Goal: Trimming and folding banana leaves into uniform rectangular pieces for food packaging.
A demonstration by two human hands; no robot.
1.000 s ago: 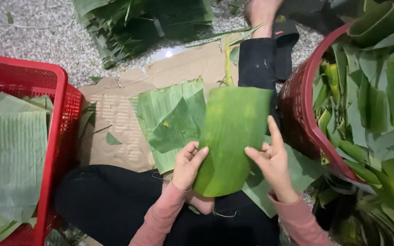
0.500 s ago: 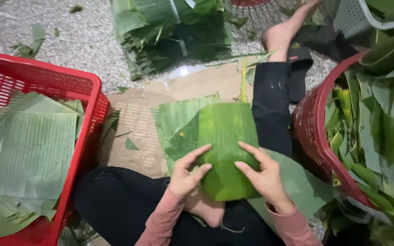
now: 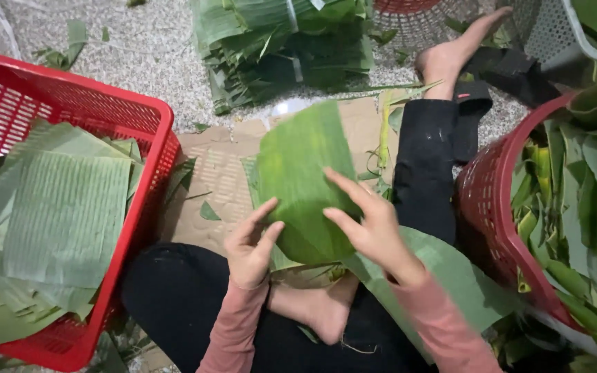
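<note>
Seated person, legs crossed on the floor, viewed from above. Both hands hold one green leaf (image 3: 302, 179) upright-tilted above the lap, over a sheet of cardboard (image 3: 219, 173) laid on the speckled floor (image 3: 153, 48).

Left hand (image 3: 251, 243): fingers partly curled, thumb and fingertips pinching the leaf's lower left edge. Right hand (image 3: 371, 228): fingers extended and spread, fingertips pressing the leaf's face at its lower right; thumb side against the lower rim. Neither hand is clenched into a fist; both grip the same leaf.

Leaf: rounded at the bottom, ribbed, top edge pointing away from the person.

Surroundings:
- Red rectangular crate (image 3: 139, 117) to the left, holding flat, trimmed leaf pieces (image 3: 63, 214).
- Round red basket (image 3: 492, 214) to the right, packed with rolled and folded leaves.
- Heap of bundled dark leaves (image 3: 285, 48) ahead on the floor.
- Another large leaf (image 3: 450, 269) lies under the right forearm, across the knee.
- Bare foot (image 3: 319, 311) tucked under the lap; other foot (image 3: 454, 52) stretched forward.
</note>
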